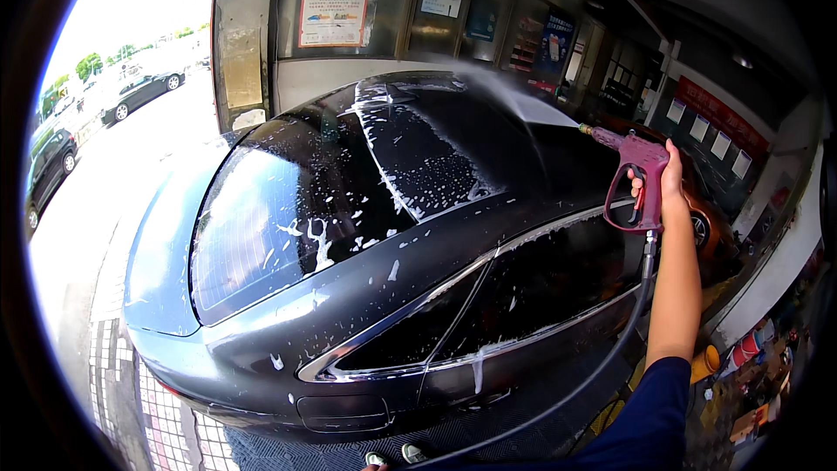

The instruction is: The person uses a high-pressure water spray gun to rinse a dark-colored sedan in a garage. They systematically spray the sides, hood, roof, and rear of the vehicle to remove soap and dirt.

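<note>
My right hand (670, 179) is wrapped round the grip of a purple-red spray gun (643, 157), held out above the near side of a dark car (349, 314). White water spray (532, 108) fans from its nozzle to the left, over the roof. Patches of foam (321, 244) cling to the rear window and run along the roof panel (436, 153). A black hose (602, 366) drops from the gun's base and curves to the lower edge. There, a sliver of my left hand (377, 467) shows; its fingers cannot be made out.
Beside the car's near side, my shoes (412, 453) stand on dark grated flooring (288, 452). An orange car (711, 231) is beyond my right arm. Buckets (744, 351) and clutter lie at the right. A pillar (242, 44) and windowed wall stand behind; parked cars (144, 94) are outside.
</note>
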{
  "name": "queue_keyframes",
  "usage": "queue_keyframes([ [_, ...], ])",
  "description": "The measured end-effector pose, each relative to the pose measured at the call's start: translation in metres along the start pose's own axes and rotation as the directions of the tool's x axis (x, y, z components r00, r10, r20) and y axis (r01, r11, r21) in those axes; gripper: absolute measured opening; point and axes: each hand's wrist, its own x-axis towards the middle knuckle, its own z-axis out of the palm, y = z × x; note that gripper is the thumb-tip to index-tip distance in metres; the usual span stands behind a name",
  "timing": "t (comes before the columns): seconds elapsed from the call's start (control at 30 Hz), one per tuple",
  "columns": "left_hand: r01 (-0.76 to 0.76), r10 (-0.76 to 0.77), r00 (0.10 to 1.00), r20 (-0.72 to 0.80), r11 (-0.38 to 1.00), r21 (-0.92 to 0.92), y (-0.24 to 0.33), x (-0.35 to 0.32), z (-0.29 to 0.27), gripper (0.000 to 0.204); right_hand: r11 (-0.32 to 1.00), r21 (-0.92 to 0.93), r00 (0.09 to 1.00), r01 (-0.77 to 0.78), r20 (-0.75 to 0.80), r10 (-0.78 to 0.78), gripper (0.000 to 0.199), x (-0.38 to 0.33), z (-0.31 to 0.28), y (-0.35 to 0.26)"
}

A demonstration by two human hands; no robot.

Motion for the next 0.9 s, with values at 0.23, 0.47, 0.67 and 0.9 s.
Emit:
queue_keyframes([
  [0.23, 0.008, -0.013, 0.998, -0.068, 0.997, -0.082, -0.018, 0.015, 0.008, 0.05, 0.999, 0.047, 0.998, -0.026, 0.055, 0.023, 0.082, 0.03, 0.006, 0.018],
  [0.47, -0.039, 0.039, 0.999, -0.032, 0.999, -0.011, -0.006, 0.011, 0.01, 0.049, 0.995, 0.064, 0.977, -0.079, 0.204, 0.064, 0.083, 0.019, 0.014, 0.022],
  [0.67, -0.13, 0.129, 0.991, -0.024, 0.989, -0.074, -0.033, 0.033, 0.021, 0.048, 0.993, 0.044, 0.944, -0.11, 0.317, 0.091, 0.083, -0.009, 0.016, 0.025],
  [0.9, -0.128, 0.128, 0.992, 0.009, 0.99, -0.058, 0.003, 0.006, 0.019, 0.048, 1.0, 0.015, 0.959, -0.024, 0.283, 0.019, 0.085, -0.016, 0.013, 0.017],
])
